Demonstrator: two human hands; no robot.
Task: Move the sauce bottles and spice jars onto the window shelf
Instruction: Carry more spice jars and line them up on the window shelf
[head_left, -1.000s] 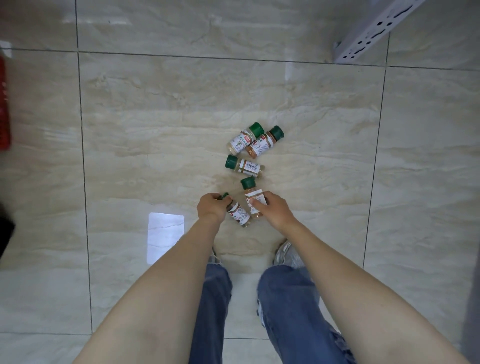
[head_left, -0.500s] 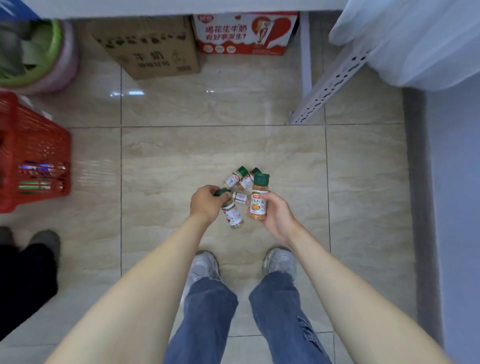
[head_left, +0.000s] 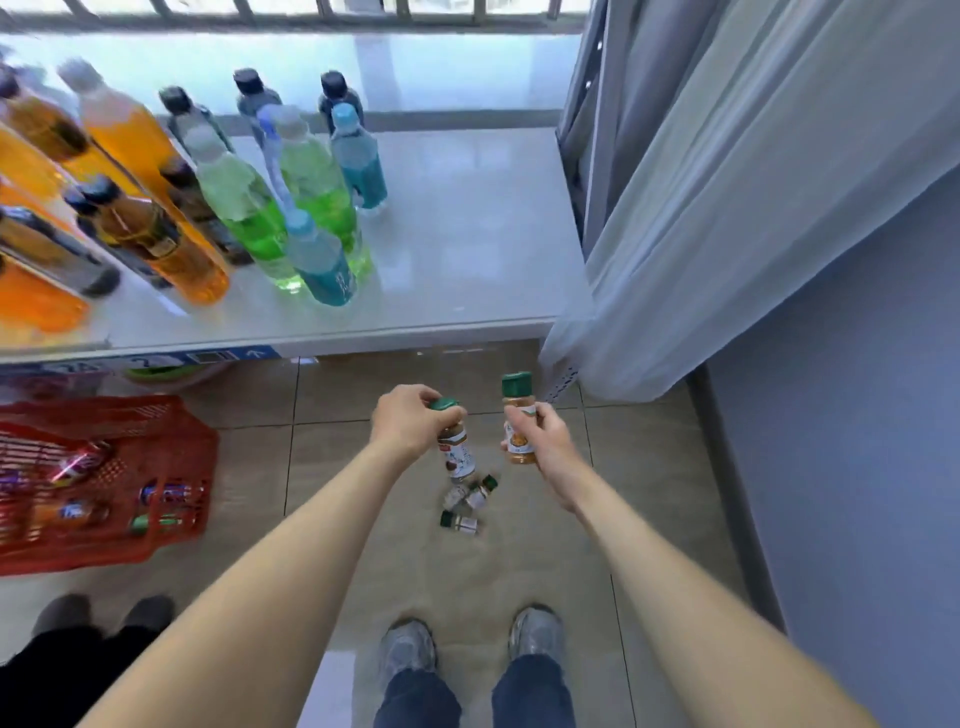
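Holding one spice jar in each hand, I stand facing the shelf (head_left: 467, 249) with both arms stretched forward over the floor (head_left: 363, 395).

Left hand (head_left: 410, 423): fingers curled down over the green cap of the left jar (head_left: 457, 452). The grip is at the cap from above; the jar body hangs below the hand, tilted slightly, with its white and red label visible.

Right hand (head_left: 540, 441): fingers and thumb clamped round the body of the right jar (head_left: 519, 421). This jar is upright, green cap on top and clear of the hand, orange-brown powder visible through the wall.

Both jars are in the air, near each other but apart, in front of the shelf edge and lower than the shelf top in the frame.

Three more jars (head_left: 470, 501) lie on their sides on the floor below my hands, ahead of my shoes (head_left: 408, 649). Two lie touching; the third lies just beside them, nearer to me.

Shelf: pale glossy top by the window bars. Its left part carries standing bottles (head_left: 291, 208) with orange, green, blue and dark contents. Its right part is bare.

A curtain (head_left: 727, 208) hangs at the right. A red basket (head_left: 171, 540) holding small bottles sits on the floor at the left. Another person's dark shoes (head_left: 104, 613) show at the lower left.
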